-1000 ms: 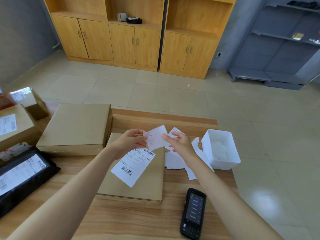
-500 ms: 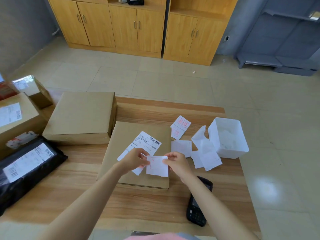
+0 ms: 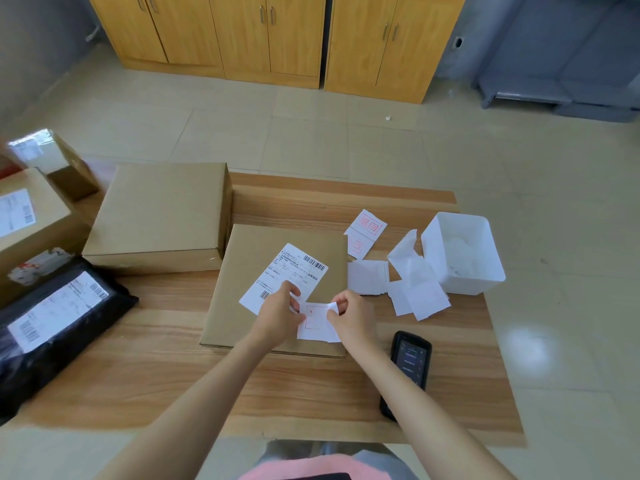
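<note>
Shipping label [image 3: 294, 271] now lies released on the carton [image 3: 239, 306], at 11 o'clock. My left hand [image 3: 277, 315] and right hand [image 3: 353, 317] both pinch the stamped sticker [image 3: 317, 323], likely ready for peeling.

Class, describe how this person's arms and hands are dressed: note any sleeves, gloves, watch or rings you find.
The left arm and right arm are bare, with no sleeves in view. The left hand and right hand wear no gloves, and no watch, bracelet or ring shows. A pink garment shows at the bottom edge.
</note>
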A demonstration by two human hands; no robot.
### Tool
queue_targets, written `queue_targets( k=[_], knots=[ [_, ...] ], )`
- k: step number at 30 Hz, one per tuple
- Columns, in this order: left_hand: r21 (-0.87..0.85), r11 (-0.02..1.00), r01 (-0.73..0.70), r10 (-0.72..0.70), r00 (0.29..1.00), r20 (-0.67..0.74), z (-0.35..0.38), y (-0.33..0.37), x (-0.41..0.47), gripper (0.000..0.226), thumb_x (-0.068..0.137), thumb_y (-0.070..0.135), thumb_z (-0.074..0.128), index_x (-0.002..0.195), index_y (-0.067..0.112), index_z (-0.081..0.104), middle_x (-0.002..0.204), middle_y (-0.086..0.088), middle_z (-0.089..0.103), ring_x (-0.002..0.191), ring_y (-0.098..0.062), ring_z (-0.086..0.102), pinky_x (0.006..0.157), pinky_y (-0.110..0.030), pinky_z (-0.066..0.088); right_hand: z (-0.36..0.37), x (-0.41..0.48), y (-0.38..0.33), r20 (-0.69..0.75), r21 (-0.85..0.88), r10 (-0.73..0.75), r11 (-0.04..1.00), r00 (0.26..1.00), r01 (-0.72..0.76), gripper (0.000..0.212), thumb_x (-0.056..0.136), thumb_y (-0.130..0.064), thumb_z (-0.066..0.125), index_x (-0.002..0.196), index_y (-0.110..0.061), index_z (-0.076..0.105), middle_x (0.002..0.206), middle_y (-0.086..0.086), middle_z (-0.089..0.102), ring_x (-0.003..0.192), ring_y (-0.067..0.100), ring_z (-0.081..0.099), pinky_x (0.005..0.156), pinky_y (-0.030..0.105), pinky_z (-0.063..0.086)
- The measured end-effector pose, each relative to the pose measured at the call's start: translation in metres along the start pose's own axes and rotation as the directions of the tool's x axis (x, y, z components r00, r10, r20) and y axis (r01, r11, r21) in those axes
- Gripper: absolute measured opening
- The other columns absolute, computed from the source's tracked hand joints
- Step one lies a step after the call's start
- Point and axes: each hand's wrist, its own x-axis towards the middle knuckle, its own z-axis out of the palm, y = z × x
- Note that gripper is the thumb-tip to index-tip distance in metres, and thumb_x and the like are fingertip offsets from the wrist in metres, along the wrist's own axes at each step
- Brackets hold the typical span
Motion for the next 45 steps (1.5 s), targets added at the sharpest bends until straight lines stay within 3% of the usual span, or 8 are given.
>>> queue_targets(
  k=[8, 13, 16, 22, 31, 38, 41, 45],
  knots=[
    [0.536, 0.843, -0.044, 0.164, 0.97, -0.179, 0.013, 0.012, -0.014, 0.049, 0.086, 0.021, 0.061, 0.128, 0.013, 0.038, 0.119, -0.007, 0.043, 0.097, -0.024, 0.054, 0.074, -0.028, 0.041, -0.006, -0.008, 0.008, -0.064, -0.441, -0.09, 0.896, 0.994, 0.053, 0.049, 0.091, -0.048, 0.056, 0.126, -0.016, 0.045, 0.12, 0.004, 0.045, 0.104, 0.02, 0.051, 0.081, 0.027, 0.046],
    [0.682, 0.673, -0.287, 0.502, 0.854, -0.136, 0.027, -0.01, -0.019, 0.055, 0.058, 0.014, 0.083, 0.109, 0.008, 0.062, 0.117, -0.013, 0.062, 0.1, -0.031, 0.062, 0.076, -0.036, 0.052, 0.006, -0.021, 0.014, -0.109, -0.524, -0.401, 0.801, 0.909, 0.291, 0.042, 0.094, -0.029, 0.05, 0.129, -0.006, 0.056, 0.125, 0.009, 0.06, 0.114, 0.028, 0.059, 0.091, 0.038, 0.053],
    [0.703, 0.584, -0.406, 0.61, 0.791, -0.049, 0.037, -0.019, -0.031, 0.05, 0.079, 0.016, 0.057, 0.127, 0.005, 0.055, 0.133, -0.011, 0.057, 0.127, -0.032, 0.045, 0.104, -0.043, 0.038, 0.023, -0.035, 0.013, 0.04, -0.571, -0.467, 0.715, 0.883, 0.404, 0.049, 0.096, -0.025, 0.032, 0.137, -0.007, 0.051, 0.143, 0.005, 0.05, 0.134, 0.025, 0.045, 0.109, 0.038, 0.035],
    [0.72, 0.596, -0.355, 0.479, 0.877, 0.035, 0.039, -0.038, -0.039, 0.051, 0.091, 0.022, 0.03, 0.14, 0.009, 0.034, 0.143, -0.007, 0.048, 0.137, -0.03, 0.029, 0.111, -0.046, 0.013, 0.034, -0.041, 0.02, 0.161, -0.621, -0.33, 0.699, 0.93, 0.355, 0.06, 0.105, -0.028, 0.005, 0.136, -0.009, 0.053, 0.142, 0.005, 0.051, 0.134, 0.026, 0.045, 0.107, 0.046, 0.024],
    [0.71, 0.656, -0.256, 0.357, 0.934, 0.007, 0.032, -0.047, -0.039, 0.065, 0.104, 0.032, 0.003, 0.133, 0.004, 0.054, 0.141, -0.009, 0.051, 0.133, -0.033, 0.044, 0.107, -0.048, 0.024, 0.029, -0.037, 0.038, 0.11, -0.601, -0.247, 0.755, 0.963, 0.262, 0.059, 0.104, -0.035, 0.004, 0.141, -0.009, 0.042, 0.147, 0.001, 0.044, 0.137, 0.025, 0.039, 0.108, 0.044, 0.019],
    [0.679, 0.687, -0.257, 0.382, 0.923, -0.036, 0.024, -0.059, -0.039, 0.051, 0.103, 0.034, 0.011, 0.136, 0.011, 0.042, 0.14, -0.019, 0.049, 0.133, -0.037, 0.039, 0.106, -0.051, 0.024, 0.02, -0.037, 0.054, 0.119, -0.522, -0.216, 0.817, 0.969, 0.246, 0.083, 0.073, -0.054, -0.043, 0.144, -0.019, -0.017, 0.153, -0.004, -0.023, 0.144, 0.02, -0.023, 0.117, 0.036, -0.017],
    [0.644, 0.75, -0.151, 0.342, 0.922, -0.182, 0.015, -0.065, -0.033, 0.046, 0.096, 0.03, 0.029, 0.134, 0.01, 0.048, 0.138, -0.025, 0.047, 0.133, -0.04, 0.037, 0.106, -0.051, 0.021, 0.015, -0.032, 0.051, 0.093, -0.347, -0.102, 0.929, 0.99, 0.128, 0.06, 0.099, -0.046, -0.006, 0.15, -0.016, -0.011, 0.158, -0.001, -0.019, 0.145, 0.014, -0.02, 0.118, 0.031, -0.012],
    [0.282, 0.941, 0.185, -0.04, 0.89, -0.453, -0.013, -0.067, -0.027, 0.055, 0.099, 0.032, 0.04, 0.148, 0.008, 0.028, 0.155, -0.022, 0.02, 0.145, -0.036, 0.012, 0.116, -0.047, 0.011, 0.01, -0.023, 0.034, 0.116, 0.192, 0.07, 0.977, 0.991, -0.091, 0.059, 0.104, -0.042, 0.022, 0.155, -0.018, 0.003, 0.162, -0.004, 0.003, 0.148, 0.012, 0.003, 0.118, 0.029, 0.005]
  ],
)
